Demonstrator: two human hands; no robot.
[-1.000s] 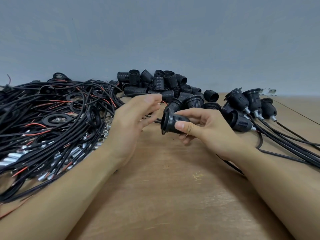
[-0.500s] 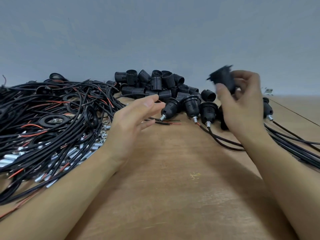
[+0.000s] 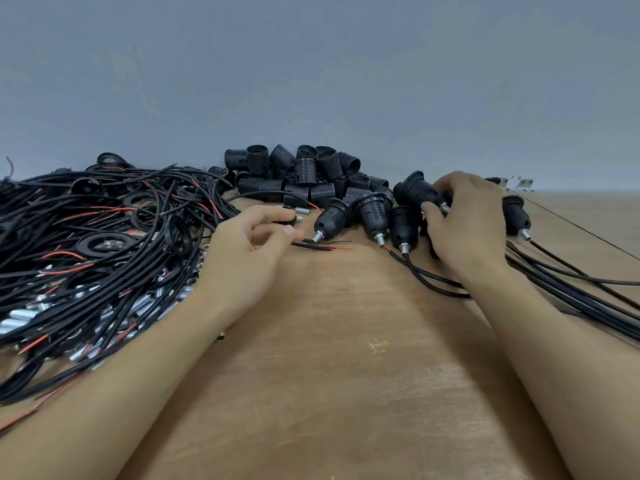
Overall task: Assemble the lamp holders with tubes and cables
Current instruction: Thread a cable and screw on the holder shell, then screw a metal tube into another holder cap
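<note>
On the wooden table (image 3: 346,393):
Right hand (image 3: 465,220): curled round an assembled lamp holder (image 3: 417,192), set down among the finished ones at the right.
Left hand (image 3: 249,251): near the cable pile, fingers loosely curled, thumb close to forefinger; whether anything is pinched, cannot tell.
Finished holders (image 3: 372,213): in a row before the wall, metal tubes pointing forward, cables trailing right.
Empty holders (image 3: 304,171): heaped against the wall, centre.
Cable pile (image 3: 86,237): far left, black and red, mixed with black rings and metal tubes (image 3: 20,318).
</note>
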